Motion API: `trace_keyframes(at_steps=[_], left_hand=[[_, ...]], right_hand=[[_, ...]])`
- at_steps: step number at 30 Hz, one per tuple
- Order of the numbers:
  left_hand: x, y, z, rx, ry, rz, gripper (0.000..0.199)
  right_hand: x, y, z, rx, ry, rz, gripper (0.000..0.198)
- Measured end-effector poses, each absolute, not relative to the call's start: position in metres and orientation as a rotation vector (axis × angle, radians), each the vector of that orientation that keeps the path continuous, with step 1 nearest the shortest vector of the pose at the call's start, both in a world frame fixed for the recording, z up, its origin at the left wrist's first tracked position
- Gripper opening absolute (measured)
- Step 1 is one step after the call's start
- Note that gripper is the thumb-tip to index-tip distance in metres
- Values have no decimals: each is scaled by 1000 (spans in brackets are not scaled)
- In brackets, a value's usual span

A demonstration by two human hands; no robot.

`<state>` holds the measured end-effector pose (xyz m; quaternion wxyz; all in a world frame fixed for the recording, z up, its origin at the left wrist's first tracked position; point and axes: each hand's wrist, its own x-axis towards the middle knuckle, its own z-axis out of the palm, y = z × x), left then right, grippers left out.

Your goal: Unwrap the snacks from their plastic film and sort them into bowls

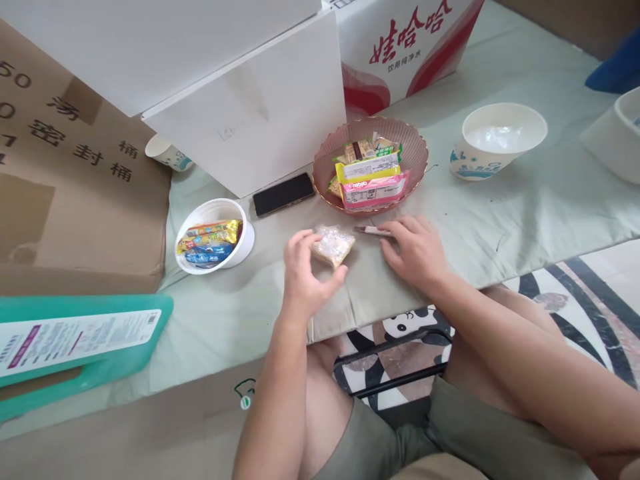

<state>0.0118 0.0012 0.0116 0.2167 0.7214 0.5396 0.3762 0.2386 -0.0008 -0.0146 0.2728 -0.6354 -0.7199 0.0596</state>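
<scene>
The shorts [490, 420] are loose, plain olive-grey, with wide leg openings. Beige cloth [435, 469] shows at the top of the shorts. Beyond the shorts, forearms [273, 400], left hand [306, 277] and right hand [414, 252] are bare.

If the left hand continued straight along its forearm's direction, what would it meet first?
Beyond the shiny-wrapped, pale square packet at its fingertips, the left hand would probably first meet the flat black rectangular phone. Depth is unclear; it might pass above.
</scene>
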Motion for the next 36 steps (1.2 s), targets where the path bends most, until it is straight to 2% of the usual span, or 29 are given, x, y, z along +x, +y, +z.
trace_keyframes(at_steps=[2,5,7,12,15,20,31,36], left_hand=[[12,4,11,2076,1434,943,50],[15,9,9,1979,1515,997,18],[15,11,9,1806,1560,1101,6],[11,15,14,986,1367,1288,22],[8,18,18,803,1334,1289,27],[1,23,18,786,1462,1315,28],[-34,38,-1,880,1726,1376,17],[-44,34,-7,1167,1912,1186,11]], right_hand=[[231,-1,-12,-1592,-1991,252,27],[217,-2,-11,-1409,-2020,399,28],[209,-2,-11,-1299,-2007,473,32],[196,-3,-12,-1181,-1966,564,46],[195,-3,-11,-1168,-1926,658,38],[202,-2,-10,-1127,-1827,767,9],[244,1,-6,-1310,-1687,609,9],[260,-3,-3,-1607,-1643,290,13]])
